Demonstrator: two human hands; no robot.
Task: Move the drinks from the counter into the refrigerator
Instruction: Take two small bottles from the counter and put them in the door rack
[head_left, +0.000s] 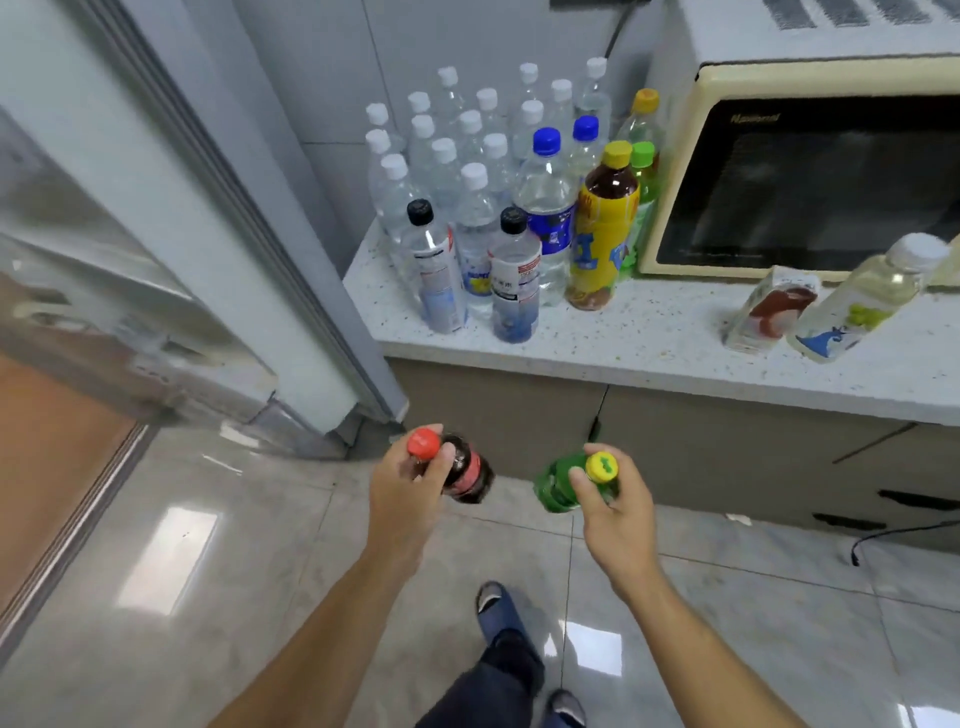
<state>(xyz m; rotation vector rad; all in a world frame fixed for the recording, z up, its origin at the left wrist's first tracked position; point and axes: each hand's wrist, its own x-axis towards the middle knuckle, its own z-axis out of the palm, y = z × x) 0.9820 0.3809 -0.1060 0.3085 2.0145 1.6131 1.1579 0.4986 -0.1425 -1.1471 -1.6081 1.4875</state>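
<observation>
1. Hands were both loaded, held low over the tiled floor (218, 519) in front of the counter (649, 332).
2. My left hand (402, 488) gripped a dark cola bottle (467, 470) just under its red cap (423, 442), fingers curled round the neck.
3. My right hand (615, 512) gripped a green soda bottle (558, 486) near its yellow cap (602, 466), thumb pressed on the neck.
4. Clear water bottles (470, 171) stood clustered at the counter's left end, beside the refrigerator door (218, 208).
5. A yellow-labelled tea bottle (602, 228) stood just beside the cream microwave (800, 171).
6. A carton (769, 309) and a pale drink bottle (867, 296) stood further right, touching.
</observation>
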